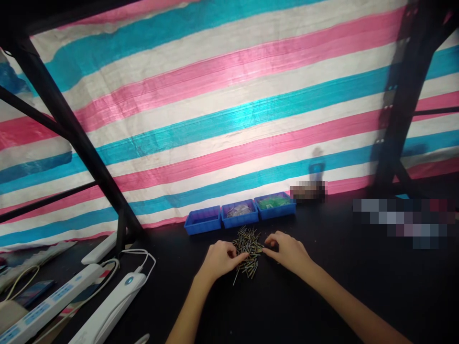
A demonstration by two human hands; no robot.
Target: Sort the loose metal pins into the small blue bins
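Observation:
A loose heap of thin metal screws (247, 246), brass and grey in tone, lies on the black tabletop. At its left edge is my left hand (219, 260); its fingers are curled, and the thumb stretches out over the screws, apart from the fingertips. My right hand (287, 251) is at the heap's right edge, with thumb and forefinger bent close together beside the outermost screws. What lies between those fingertips is too small to make out. One longer thin piece (235, 278) sticks out at the front of the heap.
Behind the heap stand a blue bin (202, 228) with nothing visible inside, a bin of clear plastic bags (239, 210) and a bin of green pieces (274, 203). White power strips (107, 308) and cables lie at left. Dark frame posts (77, 138) stand before a striped sheet (229, 114).

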